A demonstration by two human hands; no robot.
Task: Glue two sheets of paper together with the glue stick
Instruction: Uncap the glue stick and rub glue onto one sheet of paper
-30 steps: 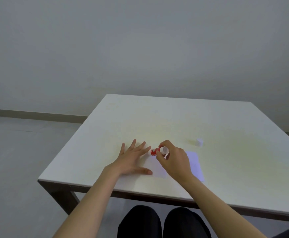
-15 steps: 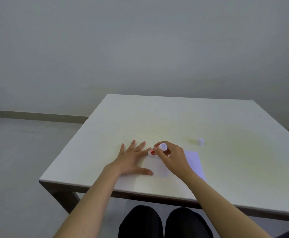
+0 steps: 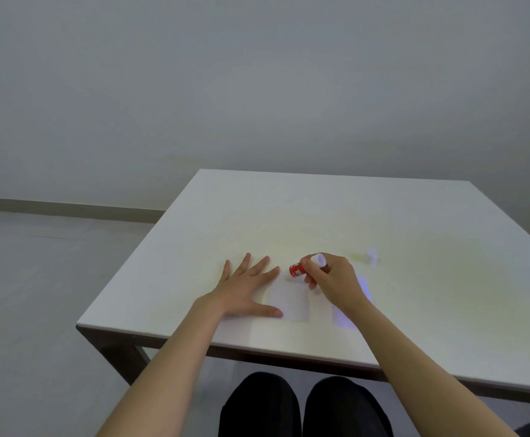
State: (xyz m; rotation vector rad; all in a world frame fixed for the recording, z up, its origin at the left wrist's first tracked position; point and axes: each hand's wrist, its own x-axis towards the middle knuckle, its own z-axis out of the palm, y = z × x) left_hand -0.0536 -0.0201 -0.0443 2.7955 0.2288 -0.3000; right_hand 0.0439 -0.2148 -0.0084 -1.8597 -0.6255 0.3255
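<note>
Red and white, the glue stick (image 3: 306,267) is gripped in the right hand (image 3: 331,280), tilted with its red end down toward the far edge of a white sheet of paper (image 3: 289,301) on the desk (image 3: 320,216). The left hand (image 3: 246,288) lies flat with fingers spread, at the sheet's left side. A second, pale sheet (image 3: 363,290) shows partly under the right wrist. A small white cap (image 3: 371,256) stands farther right, apart.
</note>
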